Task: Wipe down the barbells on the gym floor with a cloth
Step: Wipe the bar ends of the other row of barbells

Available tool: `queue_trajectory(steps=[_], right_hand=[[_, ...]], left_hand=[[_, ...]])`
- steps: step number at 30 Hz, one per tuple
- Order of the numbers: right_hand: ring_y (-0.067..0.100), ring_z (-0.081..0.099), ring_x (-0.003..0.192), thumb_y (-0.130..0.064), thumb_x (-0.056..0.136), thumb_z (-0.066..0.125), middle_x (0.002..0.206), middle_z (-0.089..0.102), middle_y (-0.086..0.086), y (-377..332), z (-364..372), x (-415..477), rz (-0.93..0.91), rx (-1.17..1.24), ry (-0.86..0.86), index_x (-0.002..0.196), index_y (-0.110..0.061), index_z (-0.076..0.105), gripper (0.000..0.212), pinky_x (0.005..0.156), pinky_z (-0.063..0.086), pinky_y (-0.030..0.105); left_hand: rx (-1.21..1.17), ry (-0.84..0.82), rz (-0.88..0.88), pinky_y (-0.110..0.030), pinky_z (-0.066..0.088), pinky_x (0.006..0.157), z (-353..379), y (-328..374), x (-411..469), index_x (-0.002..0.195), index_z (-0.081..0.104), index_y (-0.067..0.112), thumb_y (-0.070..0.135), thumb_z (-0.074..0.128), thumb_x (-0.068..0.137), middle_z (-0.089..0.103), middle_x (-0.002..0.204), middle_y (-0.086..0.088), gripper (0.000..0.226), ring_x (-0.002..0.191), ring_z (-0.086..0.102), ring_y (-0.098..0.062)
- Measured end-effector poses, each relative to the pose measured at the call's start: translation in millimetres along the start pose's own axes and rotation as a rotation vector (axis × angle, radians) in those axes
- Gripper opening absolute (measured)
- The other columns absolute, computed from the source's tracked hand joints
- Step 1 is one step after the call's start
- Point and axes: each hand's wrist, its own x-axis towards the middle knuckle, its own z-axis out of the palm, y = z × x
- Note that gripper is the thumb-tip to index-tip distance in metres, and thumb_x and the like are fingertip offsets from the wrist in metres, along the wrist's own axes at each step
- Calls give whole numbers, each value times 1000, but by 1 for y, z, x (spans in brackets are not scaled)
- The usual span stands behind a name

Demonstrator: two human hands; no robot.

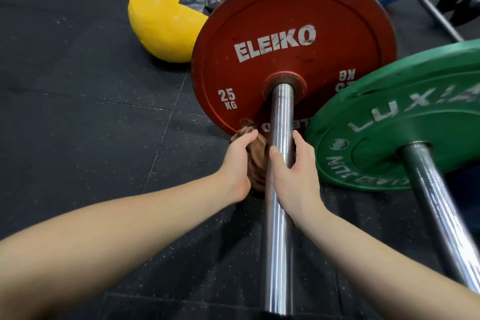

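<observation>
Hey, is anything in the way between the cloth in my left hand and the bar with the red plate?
No loose object. The brown cloth in the left hand sits right beside the bar. Only the right hand gripping it covers that stretch, thumb on the cloth's side.

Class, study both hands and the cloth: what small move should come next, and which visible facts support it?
Probably the left hand should bring the brown cloth across and wrap it round the steel bar near the red plate: the cloth sits bunched beside the bar, while the right hand grips the bar bare.
</observation>
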Motion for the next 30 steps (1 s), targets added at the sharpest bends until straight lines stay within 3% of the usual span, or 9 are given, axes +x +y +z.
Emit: queue_trajectory(steps=[2,7,14,18,22,27,30], right_hand=[[3,28,146,-37,104,55,160,30,-9,1,0,0,2,-5,7,161,-22,26,66,111,21,18],[2,28,146,-37,104,54,161,29,-11,1,0,-1,5,1,-1,161,-24,25,65,110,21,17],[2,30,144,-34,104,55,160,30,-9,-2,-1,-2,7,3,2,161,-23,26,65,108,22,16],[2,30,144,-34,104,56,160,31,-9,-2,-1,-1,13,15,6,161,-23,26,66,109,22,16],[3,30,145,-34,104,55,160,30,-10,0,-1,0,14,25,2,161,-22,26,65,111,22,17],[4,29,146,-32,104,55,161,30,-7,-1,-1,0,9,9,8,161,-19,27,65,111,20,16],[5,28,146,-32,104,55,161,30,-5,-1,0,-1,7,-1,9,161,-18,27,65,112,20,17]], left_hand=[[29,-9,-44,-38,57,86,-7,-7,-7,103,78,14,43,58,99,79,104,-11,36,89,76,-26],[48,-9,-74,-37,57,82,-8,-11,-16,88,83,15,41,56,99,79,98,-11,39,80,76,-25],[13,44,14,-36,56,78,15,7,-4,100,76,15,40,55,101,79,98,-8,32,90,75,-24],[60,57,-45,-36,57,76,5,-7,-17,107,77,15,44,54,100,79,100,-9,38,84,77,-24],[81,48,-152,-41,57,85,-13,-26,-35,112,78,11,49,57,95,78,104,-14,47,93,75,-32],[109,54,-186,-39,56,81,-16,-23,-40,84,82,11,47,57,96,78,97,-15,45,82,75,-32],[110,32,-136,-36,53,76,-13,-18,-35,58,77,17,38,53,100,76,78,-7,52,67,72,-25]])
